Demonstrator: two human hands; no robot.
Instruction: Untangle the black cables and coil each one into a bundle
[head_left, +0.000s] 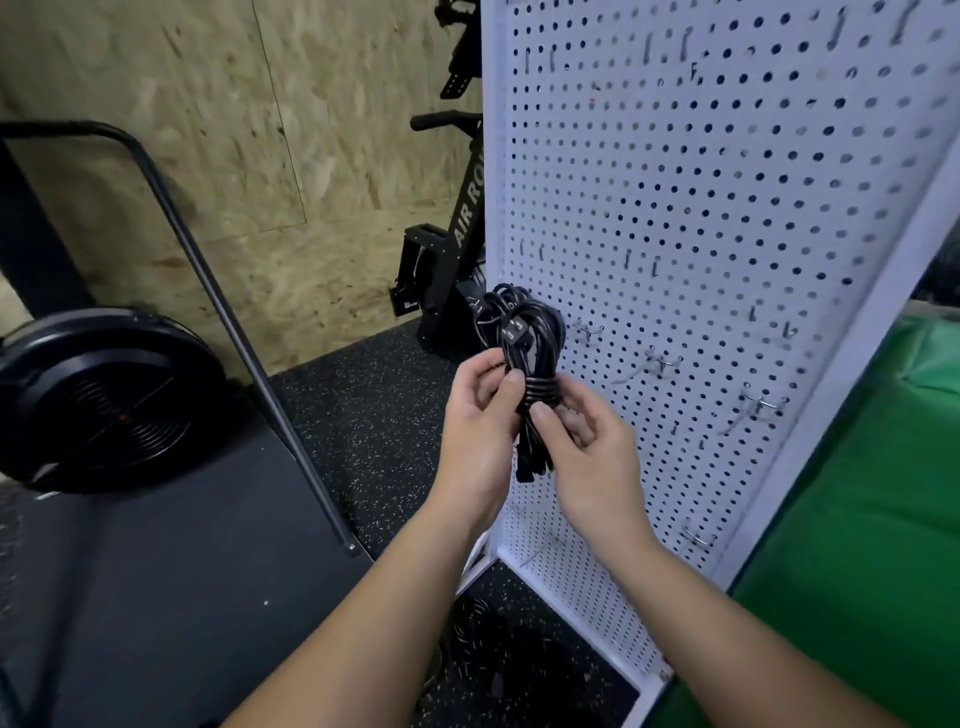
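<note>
A black cable bundle (527, 343) is held upright in front of me, its loops bunched at the top and several turns of cable wrapped tightly round its waist. My left hand (480, 431) grips the bundle from the left, thumb pressed on the wrapped turns. My right hand (587, 447) holds it from the right, thumb just under the wraps. The bundle's lower loops and a plug end hang between my palms. More black cables (483, 639) lie in a loose heap on the floor below my forearms.
A white pegboard stand (727, 218) with metal hooks (761, 402) rises right behind the bundle. A green mat (857, 571) lies at the right. A black exercise machine (462, 208) stands behind, a black fan wheel (98, 400) and a slanted bar (249, 343) at the left.
</note>
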